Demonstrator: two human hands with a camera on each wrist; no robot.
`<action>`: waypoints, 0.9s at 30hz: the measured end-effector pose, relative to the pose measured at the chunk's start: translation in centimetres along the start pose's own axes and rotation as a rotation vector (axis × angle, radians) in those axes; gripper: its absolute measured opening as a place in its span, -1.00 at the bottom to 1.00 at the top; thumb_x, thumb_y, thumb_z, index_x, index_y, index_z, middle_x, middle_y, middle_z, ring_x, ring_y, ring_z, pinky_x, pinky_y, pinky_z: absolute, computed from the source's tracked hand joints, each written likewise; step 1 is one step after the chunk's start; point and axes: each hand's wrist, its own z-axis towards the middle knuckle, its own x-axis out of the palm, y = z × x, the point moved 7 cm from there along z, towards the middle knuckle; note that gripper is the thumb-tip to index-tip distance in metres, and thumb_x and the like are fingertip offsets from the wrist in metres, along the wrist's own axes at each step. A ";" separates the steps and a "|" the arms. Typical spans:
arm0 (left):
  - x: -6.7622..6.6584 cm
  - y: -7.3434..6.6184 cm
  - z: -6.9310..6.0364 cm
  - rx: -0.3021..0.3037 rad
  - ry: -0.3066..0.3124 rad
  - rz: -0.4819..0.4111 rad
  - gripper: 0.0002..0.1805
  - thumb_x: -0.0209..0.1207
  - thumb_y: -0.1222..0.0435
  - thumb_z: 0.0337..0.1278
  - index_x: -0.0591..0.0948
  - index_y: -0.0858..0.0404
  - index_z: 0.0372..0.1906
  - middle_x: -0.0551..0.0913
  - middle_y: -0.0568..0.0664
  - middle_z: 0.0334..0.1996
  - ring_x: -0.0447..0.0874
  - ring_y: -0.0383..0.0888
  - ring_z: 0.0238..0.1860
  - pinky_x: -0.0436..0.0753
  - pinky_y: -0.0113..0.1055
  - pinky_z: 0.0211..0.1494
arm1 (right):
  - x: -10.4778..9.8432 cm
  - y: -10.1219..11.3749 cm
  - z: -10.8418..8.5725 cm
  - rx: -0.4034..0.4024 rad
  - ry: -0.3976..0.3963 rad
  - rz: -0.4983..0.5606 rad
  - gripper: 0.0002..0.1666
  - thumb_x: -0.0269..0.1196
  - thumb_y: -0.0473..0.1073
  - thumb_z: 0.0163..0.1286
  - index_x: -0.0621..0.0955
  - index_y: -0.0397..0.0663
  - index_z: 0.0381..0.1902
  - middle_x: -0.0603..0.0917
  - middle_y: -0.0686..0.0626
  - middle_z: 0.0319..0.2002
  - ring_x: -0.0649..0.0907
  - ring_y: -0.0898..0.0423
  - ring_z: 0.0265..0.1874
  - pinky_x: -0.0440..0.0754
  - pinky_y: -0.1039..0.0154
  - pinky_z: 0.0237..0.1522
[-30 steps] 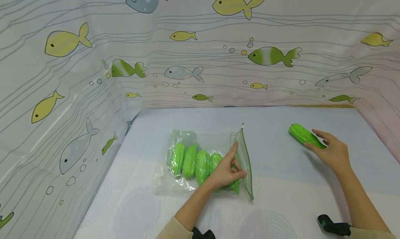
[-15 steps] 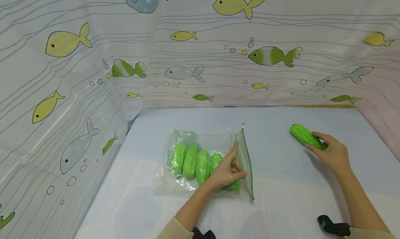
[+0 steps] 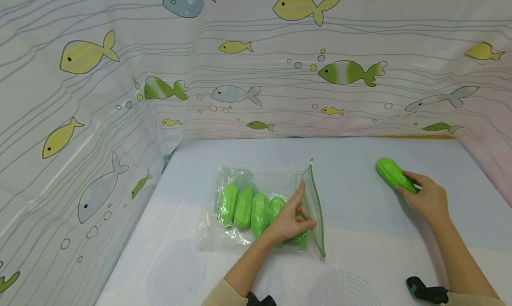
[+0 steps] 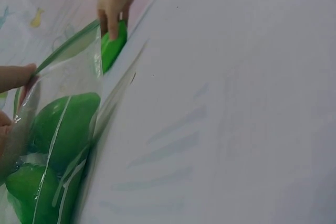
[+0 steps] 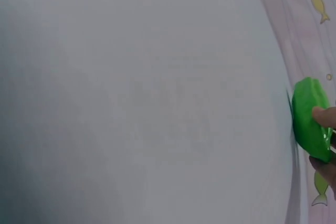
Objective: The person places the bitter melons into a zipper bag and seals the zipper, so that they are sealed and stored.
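Note:
A clear zip bag lies flat on the table, its green-edged mouth parted toward the right. Several plump green cucumbers lie side by side inside it. My left hand reaches over the bag and holds the upper film at the mouth, index finger and thumb spread along the edge, other fingers curled. It partly covers the rightmost cucumbers. Off to the right, my right hand grips another green cucumber by its near end, tilted. The right wrist view shows thumb and fingers on this cucumber.
A pale cloth with faint circle patterns covers the table. Fish-printed curtains stand behind it and along the left and right sides. Black straps or mounts sit at both wrists.
The right hand's cucumber has shifted slightly to the right and turned a little, with its far end moving right. The left hand and the bag stay nearly where they were.

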 end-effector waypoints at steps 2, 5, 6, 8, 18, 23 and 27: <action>0.0 -0.1 0.0 -0.001 0.002 0.000 0.10 0.28 0.62 -0.01 -0.20 0.37 0.50 0.52 0.27 -0.26 0.54 -0.29 -0.41 0.69 -0.45 -0.23 | 0.1 0.0 0.0 0.006 0.006 -0.008 -0.44 0.34 -0.28 0.23 0.49 -0.46 0.13 0.51 -0.54 0.03 0.50 -0.48 -0.03 0.46 -0.36 -0.08; 0.0 -0.2 -0.1 -0.004 0.003 -0.004 0.09 0.27 0.62 0.00 -0.20 0.37 0.50 0.43 0.40 -0.07 0.54 -0.29 -0.40 0.68 -0.46 -0.22 | 0.2 0.1 -0.1 0.019 0.027 -0.017 -0.43 0.35 -0.25 0.23 0.49 -0.44 0.14 0.51 -0.54 0.02 0.51 -0.49 -0.04 0.47 -0.37 -0.10; 0.0 -0.2 -0.1 -0.001 0.003 -0.007 0.09 0.27 0.62 0.00 -0.20 0.38 0.50 0.40 0.42 -0.02 0.54 -0.29 -0.40 0.68 -0.47 -0.22 | 0.3 0.1 -0.2 0.024 0.035 -0.018 -0.42 0.35 -0.24 0.23 0.48 -0.44 0.15 0.51 -0.54 0.02 0.51 -0.50 -0.04 0.47 -0.37 -0.11; 0.0 -0.2 -0.1 0.003 0.003 -0.010 0.10 0.27 0.62 -0.01 -0.21 0.38 0.50 0.34 0.43 0.06 0.53 -0.28 -0.40 0.68 -0.47 -0.23 | 0.4 0.1 -0.4 0.039 0.054 -0.019 -0.40 0.35 -0.22 0.24 0.48 -0.44 0.16 0.50 -0.55 0.03 0.50 -0.50 -0.04 0.48 -0.37 -0.12; -0.1 0.2 0.0 -0.007 0.003 -0.002 0.11 0.27 0.61 0.00 -0.22 0.31 0.51 0.33 0.40 0.11 0.54 -0.28 -0.40 0.67 -0.48 -0.25 | 0.4 0.8 -1.1 0.040 0.052 -0.025 -0.40 0.36 -0.22 0.21 0.49 -0.45 0.14 0.52 -0.54 0.00 0.53 -0.49 -0.07 0.52 -0.32 -0.21; -0.1 0.2 0.1 0.001 0.008 -0.001 0.11 0.27 0.61 0.00 -0.22 0.31 0.51 0.35 0.41 0.07 0.54 -0.28 -0.40 0.67 -0.48 -0.24 | 0.4 1.1 -1.4 0.023 0.041 -0.022 -0.40 0.38 -0.23 0.19 0.50 -0.45 0.13 0.53 -0.54 -0.01 0.55 -0.49 -0.10 0.53 -0.32 -0.20; 0.0 0.2 0.1 0.000 0.010 -0.002 0.11 0.27 0.61 0.00 -0.23 0.33 0.51 0.45 0.40 -0.09 0.54 -0.27 -0.40 0.68 -0.47 -0.24 | 0.1 1.5 -1.8 -0.019 0.007 -0.002 -0.41 0.40 -0.27 0.15 0.52 -0.45 0.10 0.55 -0.53 -0.04 0.57 -0.47 -0.14 0.66 0.01 -0.23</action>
